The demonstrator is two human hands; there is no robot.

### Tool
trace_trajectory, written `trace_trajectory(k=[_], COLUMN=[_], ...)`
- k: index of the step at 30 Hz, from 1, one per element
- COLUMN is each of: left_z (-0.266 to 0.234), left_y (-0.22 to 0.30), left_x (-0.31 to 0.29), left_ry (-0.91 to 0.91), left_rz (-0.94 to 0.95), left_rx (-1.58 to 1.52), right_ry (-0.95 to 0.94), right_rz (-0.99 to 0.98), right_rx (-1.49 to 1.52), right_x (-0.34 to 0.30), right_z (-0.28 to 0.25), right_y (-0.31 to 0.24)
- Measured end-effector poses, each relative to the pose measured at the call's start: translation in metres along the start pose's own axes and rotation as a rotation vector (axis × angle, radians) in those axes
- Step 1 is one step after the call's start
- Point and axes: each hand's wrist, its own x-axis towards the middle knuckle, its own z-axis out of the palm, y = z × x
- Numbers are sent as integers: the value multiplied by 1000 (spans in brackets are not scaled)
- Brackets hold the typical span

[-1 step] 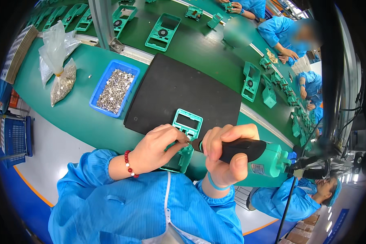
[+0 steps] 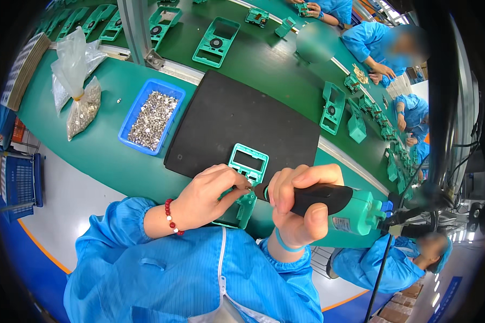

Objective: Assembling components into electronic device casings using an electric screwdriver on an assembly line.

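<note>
A green plastic housing (image 2: 258, 152) with a rectangular window lies at the near edge of a black mat, partly hidden by my hands. My right hand (image 2: 302, 202) grips an electric screwdriver (image 2: 355, 211) with a black grip and green body. Its tip points left over the middle of the housing. My left hand (image 2: 207, 194) is closed in a pinch beside the tip, over the housing. Whatever is between those fingertips is too small to make out. Left of the mat stands a blue tray (image 2: 125, 132) of small metal screws (image 2: 153, 118).
The black mat (image 2: 242, 113) covers the bench ahead. A plastic bag of small parts (image 2: 83, 110) lies at left. Beyond a metal post (image 2: 134, 32), a green belt carries several housings (image 2: 216, 43). Co-workers in blue (image 2: 364, 43) sit at right, near a dark upright pole (image 2: 442, 107).
</note>
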Motion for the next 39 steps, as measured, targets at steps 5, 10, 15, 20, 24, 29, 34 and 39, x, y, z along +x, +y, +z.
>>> trace_trajectory(k=[5,10,15,20,24,29,34,39], left_z=[16,24,21,15,-16,-13,-10,-11], left_y=[-35,-38,-42,-43,-8,-8,-14,-16], left_x=[-14,-13,-16,-13,-3,-29,-40,-41], left_ry=[-128,12,-127,-136,-100,-224,-284,-337], left_rz=[-102,22,57,41,140,248,253,259], left_rx=[-175,48,23,51,346,432,435,470], right_ry=[-13,-28,-18,-19,8,9,-17,8], right_rz=[-20,-30,-22,-23,-26,30,55,60], right_rx=[-5,-56,-57,-40,-103,-135,-161,-207], right_x=[2,7,7,4,-10,-27,-29,-32], right_z=[4,4,7,5,-9,-16,-16,-17], right_y=[1,3,2,7,20,36,41,48])
